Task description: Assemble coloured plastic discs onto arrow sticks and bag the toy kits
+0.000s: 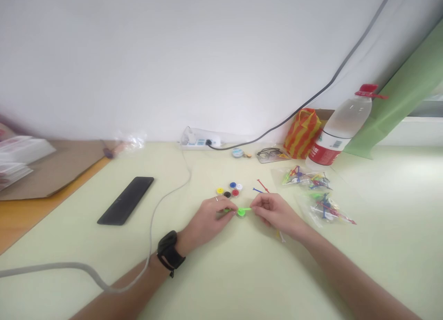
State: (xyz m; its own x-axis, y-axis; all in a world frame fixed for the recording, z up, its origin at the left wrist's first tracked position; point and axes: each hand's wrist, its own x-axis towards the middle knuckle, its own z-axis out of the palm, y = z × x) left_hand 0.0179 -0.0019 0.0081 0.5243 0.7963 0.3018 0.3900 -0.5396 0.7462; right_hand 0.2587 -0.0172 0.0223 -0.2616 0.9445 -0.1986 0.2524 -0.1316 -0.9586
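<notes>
The head view is showing a pair of bare hands working near the middle of a pale green worktop [207, 283], well in from its far edge along the wall. The left hand [206, 218] is pinching, thumb and forefinger closed, on the left part of a slender bright-green plastic stick [247, 209]; the right hand [278, 214] is closing its fingertips on the other end. Between them, a small round green plastic disc [241, 214] is sitting against the stick. The stick is looking light, smooth and slightly springy, probably easiest to hold by its ends, while the disc is likely stiffer and suiting a rim hold. The stick's long axis is running left to right, roughly parallel to the far edge; fingers are covering its ends, so I cannot tell which is the head. A red round disc [235, 192] is lying just beyond.
</notes>
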